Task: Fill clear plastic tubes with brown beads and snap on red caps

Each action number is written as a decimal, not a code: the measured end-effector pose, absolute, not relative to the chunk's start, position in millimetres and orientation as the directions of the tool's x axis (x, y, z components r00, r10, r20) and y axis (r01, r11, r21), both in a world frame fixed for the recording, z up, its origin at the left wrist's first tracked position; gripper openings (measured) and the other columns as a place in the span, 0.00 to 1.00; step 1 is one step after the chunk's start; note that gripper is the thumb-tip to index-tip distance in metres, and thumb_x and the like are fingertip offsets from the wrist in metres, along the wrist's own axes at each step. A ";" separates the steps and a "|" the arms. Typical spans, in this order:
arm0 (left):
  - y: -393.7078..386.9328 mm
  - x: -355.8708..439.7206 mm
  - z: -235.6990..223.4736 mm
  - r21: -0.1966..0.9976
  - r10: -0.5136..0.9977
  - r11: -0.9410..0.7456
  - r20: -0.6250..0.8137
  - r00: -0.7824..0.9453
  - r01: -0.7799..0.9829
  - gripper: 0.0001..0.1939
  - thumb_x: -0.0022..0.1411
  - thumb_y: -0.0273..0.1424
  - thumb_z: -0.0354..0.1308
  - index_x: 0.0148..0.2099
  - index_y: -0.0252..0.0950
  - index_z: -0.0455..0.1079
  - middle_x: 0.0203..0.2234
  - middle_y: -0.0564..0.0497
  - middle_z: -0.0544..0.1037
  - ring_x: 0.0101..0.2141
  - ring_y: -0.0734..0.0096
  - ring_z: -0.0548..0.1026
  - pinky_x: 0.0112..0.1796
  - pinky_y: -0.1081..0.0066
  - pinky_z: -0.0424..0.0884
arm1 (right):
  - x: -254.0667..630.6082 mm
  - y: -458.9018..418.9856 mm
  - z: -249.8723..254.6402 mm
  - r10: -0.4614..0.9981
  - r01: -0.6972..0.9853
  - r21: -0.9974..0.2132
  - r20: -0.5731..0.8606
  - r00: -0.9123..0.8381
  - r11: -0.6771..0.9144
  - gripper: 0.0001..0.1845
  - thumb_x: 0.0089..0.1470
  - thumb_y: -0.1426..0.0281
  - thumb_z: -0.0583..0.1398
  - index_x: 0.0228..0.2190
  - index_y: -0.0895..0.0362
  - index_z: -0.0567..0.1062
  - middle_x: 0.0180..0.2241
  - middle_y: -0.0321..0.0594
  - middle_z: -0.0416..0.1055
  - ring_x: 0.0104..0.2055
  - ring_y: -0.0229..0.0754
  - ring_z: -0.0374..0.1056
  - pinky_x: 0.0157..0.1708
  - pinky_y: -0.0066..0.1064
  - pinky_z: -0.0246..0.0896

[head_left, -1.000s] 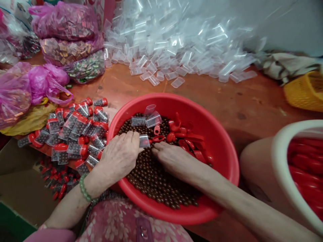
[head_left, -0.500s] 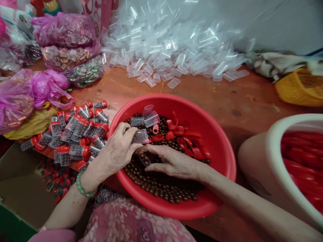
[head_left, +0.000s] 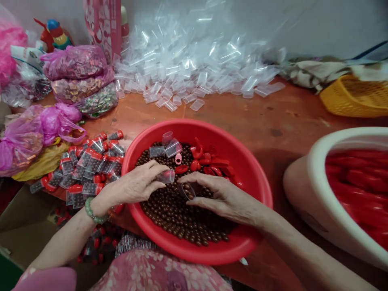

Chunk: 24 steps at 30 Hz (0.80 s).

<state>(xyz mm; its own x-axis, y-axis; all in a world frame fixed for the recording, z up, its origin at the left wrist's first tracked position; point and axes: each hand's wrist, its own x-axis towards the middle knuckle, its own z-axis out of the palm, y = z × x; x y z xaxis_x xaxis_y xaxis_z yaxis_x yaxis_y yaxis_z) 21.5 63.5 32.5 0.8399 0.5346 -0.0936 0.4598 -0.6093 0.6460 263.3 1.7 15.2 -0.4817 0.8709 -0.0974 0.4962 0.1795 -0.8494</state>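
Tube (head_left: 166,176), clear: pinched in left hand (head_left: 136,184). Second tube (head_left: 187,191): gripped by right hand (head_left: 226,196), open end leftward. Location: both over brown beads (head_left: 172,218), red basin (head_left: 206,257). Step, seemingly: scooping beads. Next move likely calls for steady, level tubes.

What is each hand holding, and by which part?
The left hand holds a clear tube by its left end; the right hand holds an oval-rimmed container by its sides, near the rim.

A plain, pale grey wall (head_left: 303,24) rises right behind the reddish-brown wooden table (head_left: 236,111), whose boards show dark knots (head_left: 275,132) and a dull sheen. The light around me is dim and cool; below, the low left corner shows green (head_left: 5,264).
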 end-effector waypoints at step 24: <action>60.4 75.1 24.8 0.039 0.388 -0.890 -0.460 0.798 0.455 0.14 0.62 0.16 0.44 0.44 0.27 0.69 0.31 0.40 0.76 0.31 0.58 0.79 0.30 0.64 0.74 | 277.8 -7.5 4.5 0.892 0.478 -0.837 0.023 -0.451 0.264 0.16 0.57 0.68 0.60 0.48 0.54 0.71 0.45 0.44 0.75 0.45 0.44 0.72 0.47 0.37 0.67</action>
<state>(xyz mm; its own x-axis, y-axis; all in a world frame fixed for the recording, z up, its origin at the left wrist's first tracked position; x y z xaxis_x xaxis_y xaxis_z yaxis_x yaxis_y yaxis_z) 75.1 60.4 24.8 0.7983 0.3881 -0.4605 0.4550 -0.8897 0.0390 277.8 -7.5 4.5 -0.4515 0.8920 0.0232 0.4785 0.2639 -0.8375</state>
